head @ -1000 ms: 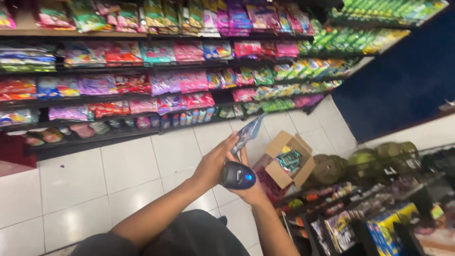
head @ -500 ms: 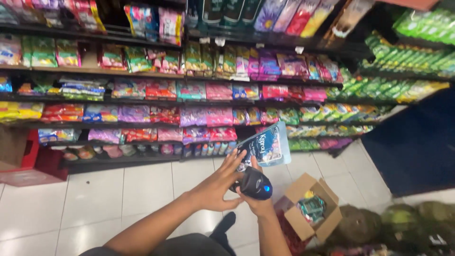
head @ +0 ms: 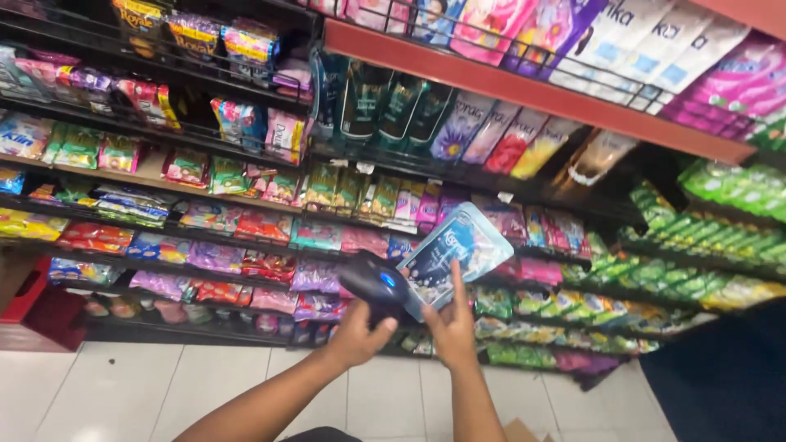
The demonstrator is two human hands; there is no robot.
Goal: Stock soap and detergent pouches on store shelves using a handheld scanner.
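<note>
Up come both hands from floor level to the shelves (head: 524, 90): left hand (head: 358, 334) clenched around the black scanner (head: 378, 282), right hand (head: 452, 326) pinching the blue sachet (head: 455, 248) just beside it. Scanning looks underway; next, square the pack's code to the scanner.

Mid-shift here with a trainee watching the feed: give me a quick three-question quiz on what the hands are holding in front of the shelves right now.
1. True or false: the left hand holds a black handheld scanner.
2. What does the right hand hold? A) a green bottle B) a light blue pouch C) a cardboard box
3. Fill in: the scanner's lit spot is ____ in colour.

Key
1. True; the scanner sits in the left hand, right beside the pack.
2. B; the light blue pouch is held up before the shelves of packets.
3. Blue.
</note>
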